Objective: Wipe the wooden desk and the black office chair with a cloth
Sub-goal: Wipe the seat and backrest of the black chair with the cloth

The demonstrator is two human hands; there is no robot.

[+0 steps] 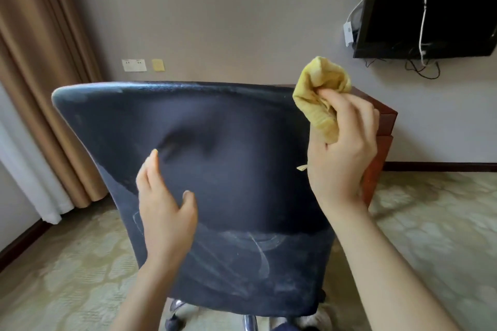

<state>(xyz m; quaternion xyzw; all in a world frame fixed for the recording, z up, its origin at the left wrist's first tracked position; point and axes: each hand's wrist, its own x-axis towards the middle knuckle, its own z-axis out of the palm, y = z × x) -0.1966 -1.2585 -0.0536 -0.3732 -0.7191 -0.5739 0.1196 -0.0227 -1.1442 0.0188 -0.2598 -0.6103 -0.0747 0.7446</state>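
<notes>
in the middle of the view, the back of the black chair [215, 158] faces the camera, its upper edge level with the wall sockets [134, 65] behind. pale dusty streaks and swirls mark the lower part of the backrest, and the left corner of the top edge looks grey with dust. the left hand [164, 201] rests against the backrest a little left of centre, its grip spread, fingers straight and lying on the dark surface, thumb out to the right. the right hand [341, 142] is raised at the chair's upper right corner, its grip curled round a bunched yellow cloth [320, 94]; the fingers pinch the folds and the cloth bulges up above them. whether the cloth touches the chair's edge i cannot tell. just behind that hand the reddish wooden bench [382, 126] shows one corner and part of its side, mostly hidden by the chair and the arm. a dark screen [430, 5] hangs on the wall at upper right with a white cable [425, 8] and black wires trailing below it. brown curtains [35, 67] hang at the left. the floor is pale patterned carpet [430, 236], and chrome legs of the chair base [250, 322] show at the bottom.
</notes>
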